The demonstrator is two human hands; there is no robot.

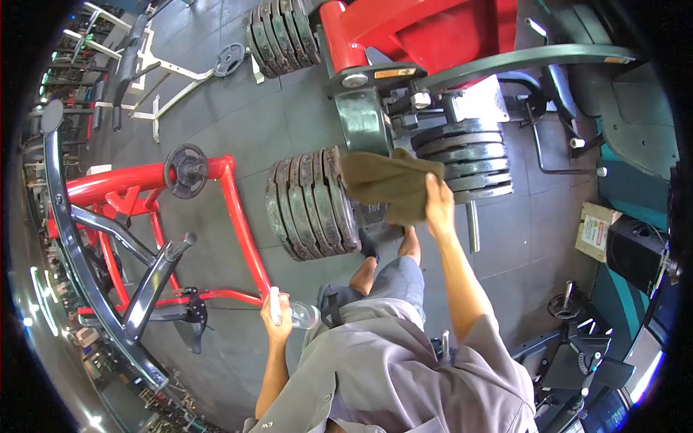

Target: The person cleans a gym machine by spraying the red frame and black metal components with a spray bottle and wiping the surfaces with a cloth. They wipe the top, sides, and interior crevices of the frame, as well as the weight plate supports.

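Observation:
My left hand (279, 317) is closed around the white neck of a clear spray bottle (304, 315), low beside my body. My right hand (439, 206) reaches forward and grips the edge of a brown cloth (386, 182). The cloth spreads between two stacks of weight plates on a machine. Its left end meets the worn dark plates (310, 206), and its right side is close to the black and silver plates (473, 160). Whether it presses on the metal under it cannot be made out.
A red frame (238, 224) with a black and silver arm (155, 296) stands at the left. The machine's red body (433, 32) rises ahead, with more plates (281, 36) beside it. A black box (635, 245) is at the right.

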